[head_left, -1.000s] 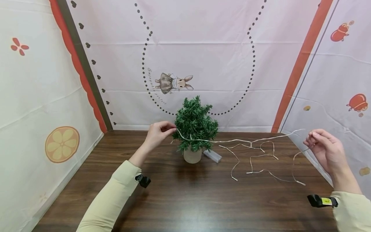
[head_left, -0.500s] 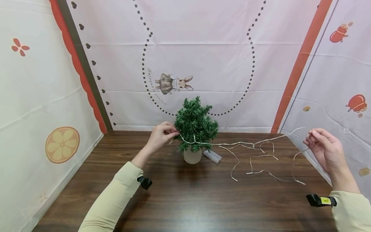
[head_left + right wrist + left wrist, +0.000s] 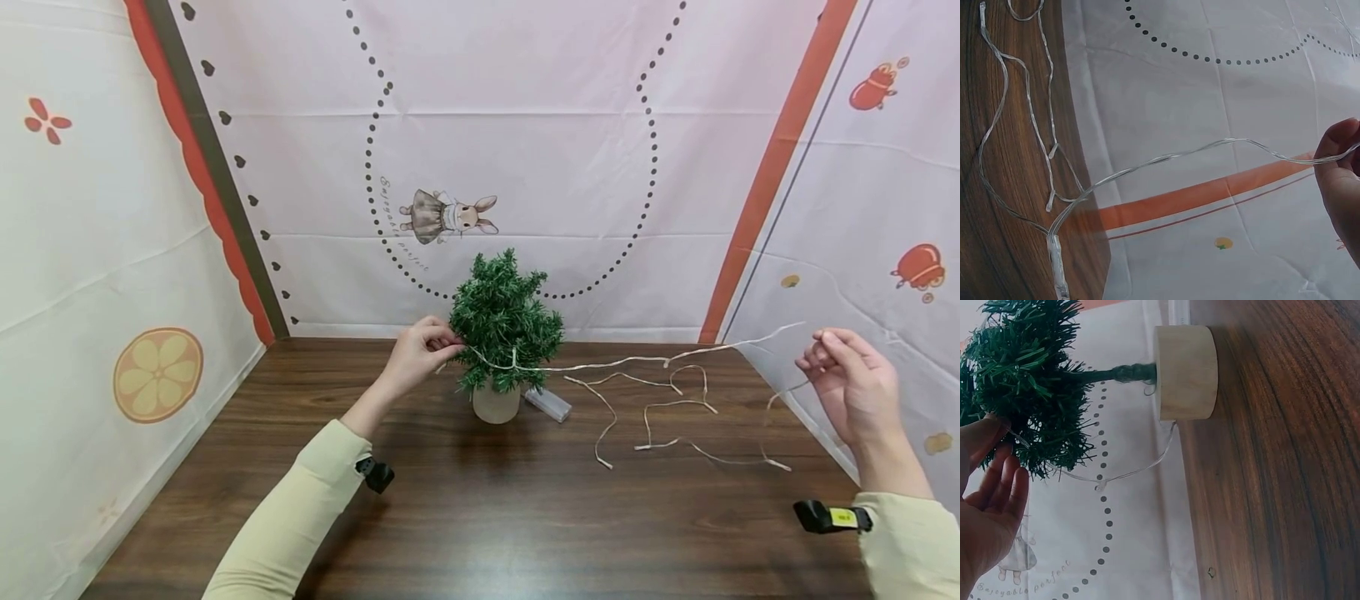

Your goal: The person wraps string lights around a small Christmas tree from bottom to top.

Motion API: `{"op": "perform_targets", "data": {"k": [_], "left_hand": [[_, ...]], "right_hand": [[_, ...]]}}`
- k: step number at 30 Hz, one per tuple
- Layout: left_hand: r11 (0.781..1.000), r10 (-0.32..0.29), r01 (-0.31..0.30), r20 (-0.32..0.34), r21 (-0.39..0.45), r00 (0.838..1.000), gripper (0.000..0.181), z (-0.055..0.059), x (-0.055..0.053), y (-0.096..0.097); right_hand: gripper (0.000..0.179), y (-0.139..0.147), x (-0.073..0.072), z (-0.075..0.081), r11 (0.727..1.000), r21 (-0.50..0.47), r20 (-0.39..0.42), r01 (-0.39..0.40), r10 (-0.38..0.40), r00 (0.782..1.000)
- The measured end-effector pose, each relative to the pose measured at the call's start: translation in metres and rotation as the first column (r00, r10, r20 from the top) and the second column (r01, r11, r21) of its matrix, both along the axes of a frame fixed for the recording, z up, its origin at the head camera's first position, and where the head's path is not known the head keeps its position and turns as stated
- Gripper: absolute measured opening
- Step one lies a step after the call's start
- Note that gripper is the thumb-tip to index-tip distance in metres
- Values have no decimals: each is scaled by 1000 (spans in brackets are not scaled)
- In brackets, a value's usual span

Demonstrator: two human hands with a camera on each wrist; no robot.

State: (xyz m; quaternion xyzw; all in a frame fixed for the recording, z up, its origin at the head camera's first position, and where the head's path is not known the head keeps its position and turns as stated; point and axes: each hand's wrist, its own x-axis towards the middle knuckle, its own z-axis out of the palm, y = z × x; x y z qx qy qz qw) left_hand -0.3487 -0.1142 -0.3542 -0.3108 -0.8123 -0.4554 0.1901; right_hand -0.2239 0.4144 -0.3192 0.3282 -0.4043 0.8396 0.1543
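A small artificial Christmas tree [image 3: 504, 321] stands upright on its pale round wooden base [image 3: 1188, 372]. At the tree's left side my left hand [image 3: 422, 352] pinches the clear string of lights [image 3: 592, 365] between thumb and fingers, against the branches. From there the string runs across the tree's lower front and out to the right. Far to the right, my right hand [image 3: 857, 383] holds the string up off the table, curled fingers round the wire, also seen in the right wrist view. A loose length of it zigzags over the table between tree and right hand.
A clear battery box [image 3: 549, 405] lies just right of the tree base. The brown wood-grain table [image 3: 480, 517] ends at a printed cloth backdrop [image 3: 517, 167], with cloth walls at both sides.
My left hand has moved slightly right, closer to the tree, and the string now sags across its front. My right hand has shifted a little to the right, drawing the string tauter.
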Motion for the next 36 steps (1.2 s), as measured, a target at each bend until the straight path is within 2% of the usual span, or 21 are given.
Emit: {"op": "perform_targets", "data": {"k": [6, 11, 15, 18, 23, 25, 28, 32, 36], "left_hand": [[1000, 3, -3, -7, -11, 1000, 7, -1, 1, -4], [998, 67, -67, -20, 1, 998, 9, 0, 5, -10], [989, 125, -121, -44, 83, 991, 15, 4, 11, -12], [976, 135, -125, -47, 179, 990, 23, 15, 19, -9], [956, 89, -74, -40, 284, 995, 28, 46, 46, 5], [954, 72, -48, -69, 297, 995, 28, 57, 57, 12], [957, 46, -1, -147, 289, 988, 24, 68, 67, 22], [964, -18, 73, -209, 257, 978, 19, 77, 72, 37], [965, -73, 124, -214, 232, 974, 18, 79, 64, 52]], "right_hand": [[35, -2, -1, -1, 1000, 10, 12, 1, -1, 1000], [32, -6, -1, 2, 998, 31, 21, 51, -51, 998], [30, -13, 0, 5, 993, 42, 41, 113, -115, 993], [28, -18, -1, 8, 986, 62, 61, 155, -159, 985], [27, -23, -4, 10, 982, 92, 65, 165, -172, 983], [27, -24, -4, 9, 982, 99, 62, 161, -168, 984], [27, -25, -5, 9, 976, 133, 58, 171, -180, 982], [26, -29, -6, 9, 966, 179, 53, 188, -201, 978], [26, -32, -9, 10, 966, 196, 42, 166, -178, 983]]}}
